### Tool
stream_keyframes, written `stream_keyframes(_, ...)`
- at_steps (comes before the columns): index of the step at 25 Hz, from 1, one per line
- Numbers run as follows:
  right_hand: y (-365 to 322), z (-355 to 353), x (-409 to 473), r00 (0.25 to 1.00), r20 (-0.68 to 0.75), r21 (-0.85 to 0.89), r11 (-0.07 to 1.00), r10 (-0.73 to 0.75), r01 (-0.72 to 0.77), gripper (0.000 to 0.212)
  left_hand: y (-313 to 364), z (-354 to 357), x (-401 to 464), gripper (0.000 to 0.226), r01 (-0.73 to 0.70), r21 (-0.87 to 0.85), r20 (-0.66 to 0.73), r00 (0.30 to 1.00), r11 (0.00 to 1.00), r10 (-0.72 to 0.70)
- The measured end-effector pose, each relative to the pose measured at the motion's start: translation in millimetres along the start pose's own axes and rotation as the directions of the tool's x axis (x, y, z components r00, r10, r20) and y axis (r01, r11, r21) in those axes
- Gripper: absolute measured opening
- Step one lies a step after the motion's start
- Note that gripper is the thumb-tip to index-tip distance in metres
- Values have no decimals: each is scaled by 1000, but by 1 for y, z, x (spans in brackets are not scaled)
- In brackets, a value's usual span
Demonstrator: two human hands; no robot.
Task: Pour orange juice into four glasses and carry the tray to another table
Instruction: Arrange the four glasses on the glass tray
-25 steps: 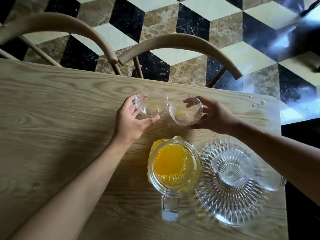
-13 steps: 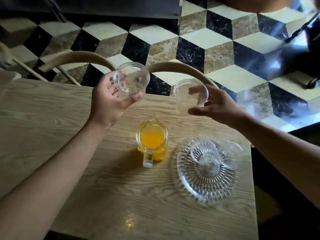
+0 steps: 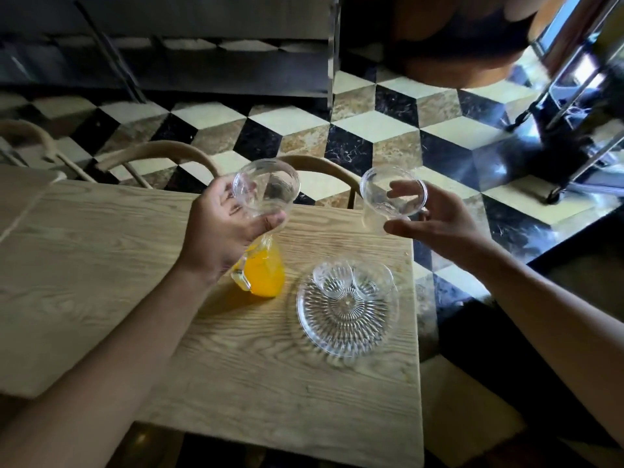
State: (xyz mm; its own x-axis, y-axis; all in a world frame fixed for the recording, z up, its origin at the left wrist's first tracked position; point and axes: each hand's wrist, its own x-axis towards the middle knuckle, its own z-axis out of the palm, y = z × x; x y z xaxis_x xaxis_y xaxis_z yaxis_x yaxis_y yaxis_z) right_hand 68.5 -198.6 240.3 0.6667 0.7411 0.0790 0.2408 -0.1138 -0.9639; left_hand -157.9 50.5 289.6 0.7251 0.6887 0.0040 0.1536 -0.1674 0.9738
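My left hand (image 3: 224,228) holds an empty clear glass (image 3: 270,187) up in the air, tilted, above the jug. My right hand (image 3: 435,221) holds a second empty glass (image 3: 388,197) at about the same height, over the table's far right corner. Below them a glass jug of orange juice (image 3: 265,275) stands on the wooden table (image 3: 101,265), partly hidden by my left hand. To its right lies a round cut-glass tray (image 3: 344,319) with two more empty glasses (image 3: 332,282) (image 3: 371,282) standing side by side at its far edge.
Two curved wooden chair backs (image 3: 158,153) (image 3: 324,167) stand along the table's far side. The table's right edge runs just past the tray. Beyond lies a black, white and brown tiled floor (image 3: 371,130), with a metal stand (image 3: 574,96) at the far right.
Both hands have lifted their glasses off the table into the air. The view has pulled back and up, so the jug and tray look smaller and farther away.
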Motion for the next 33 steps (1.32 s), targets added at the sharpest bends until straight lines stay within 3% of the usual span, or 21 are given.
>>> stream_keyframes(5, 31, 4, -56, 998, 26, -35, 998, 62, -61, 70, -27, 34, -51, 68, 55, -23, -24, 998, 998, -56)
stream_keyframes(12, 92, 47, -119, 984, 12, -78, 982, 176, -175, 76, -106, 69, -102, 122, 256, -5, 3, 967, 967, -256)
stream_keyframes(18, 142, 88, -151, 969, -78, -69, 968, 236, -242, 81, -176, 83, -114, 89, 285, 84, 87, 952, 955, -292)
stream_keyframes(25, 179, 111, -157, 949, -148, -91, 951, 279, -294, 79, -233, 91, -102, 88, 311, 98, 159, 933, 945, -324)
stream_keyframes(33, 186, 107, -153, 943, -159, -108, 944, 292, -311, 76, -241, 98, -100, 87, 324, 84, 186, 924, 942, -334)
